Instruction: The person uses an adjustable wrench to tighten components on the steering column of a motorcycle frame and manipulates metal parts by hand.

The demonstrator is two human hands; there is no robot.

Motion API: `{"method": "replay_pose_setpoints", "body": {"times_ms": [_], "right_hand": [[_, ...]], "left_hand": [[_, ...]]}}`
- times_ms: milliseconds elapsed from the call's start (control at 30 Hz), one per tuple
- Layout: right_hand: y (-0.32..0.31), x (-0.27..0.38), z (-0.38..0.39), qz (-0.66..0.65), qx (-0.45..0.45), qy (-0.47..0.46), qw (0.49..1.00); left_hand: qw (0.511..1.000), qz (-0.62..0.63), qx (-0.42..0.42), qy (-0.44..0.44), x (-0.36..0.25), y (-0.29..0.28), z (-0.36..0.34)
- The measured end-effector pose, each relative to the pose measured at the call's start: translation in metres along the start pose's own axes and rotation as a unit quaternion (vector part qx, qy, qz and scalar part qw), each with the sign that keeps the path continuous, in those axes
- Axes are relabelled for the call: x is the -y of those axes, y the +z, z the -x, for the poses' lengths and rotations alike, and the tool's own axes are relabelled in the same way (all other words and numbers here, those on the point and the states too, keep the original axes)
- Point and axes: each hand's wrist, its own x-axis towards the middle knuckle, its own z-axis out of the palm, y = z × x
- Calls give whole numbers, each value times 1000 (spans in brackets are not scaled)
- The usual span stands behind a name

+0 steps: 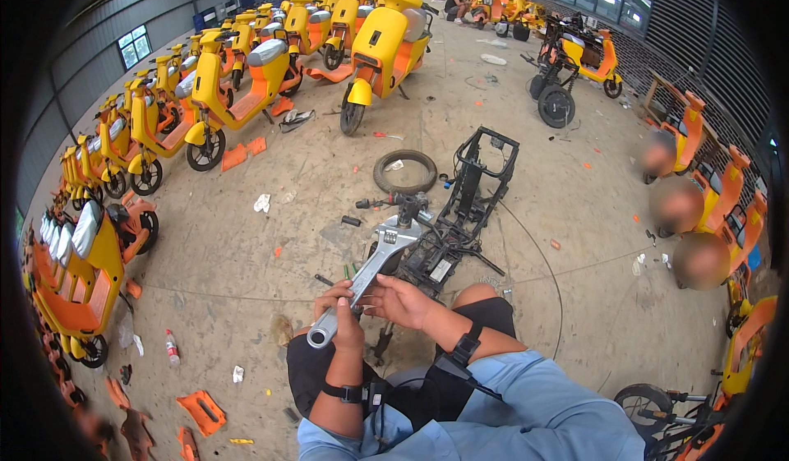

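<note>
The left hand is wrapped around the lower handle of a big silver adjustable wrench, fingers closed tight on it. The right hand lies beside it with the fingers spread and loosely curled against the handle's side; whether it truly grips cannot be told, since the palm side faces away. The wrench slants up and away from the lap, its head set at the dark steering stem of a stripped black scooter frame. The exact bite of the wrench head on the stem is hard to make out, as dark parts overlap there. The frame lies on the concrete floor just ahead of the person's knees, which hide its near end.

A loose tyre lies just past the frame. To the left, the floor is open out to a plastic bottle and orange panels near the lower edge. Rows of yellow scooters close off the left side and the far end. On the right, more scooters are cut by the dark rim, and a wheel sits near the person's right side.
</note>
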Motion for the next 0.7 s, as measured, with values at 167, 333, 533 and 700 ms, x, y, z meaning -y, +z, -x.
{"method": "replay_pose_setpoints", "body": {"times_ms": [167,333,533,700], "right_hand": [[11,0,2,47,-36,18,998],[36,21,20,113,-117,40,986],[139,143,106,441,-207,-295,822],[293,197,223,619,-36,-635,461]], "left_hand": [[1000,-10,-2,-4,-3,2,0],[1000,-18,1,-4,-3,2,0],[1000,-9,-4,13,1,0,0],[1000,-16,-2,10,-2,-2,-1]]}}
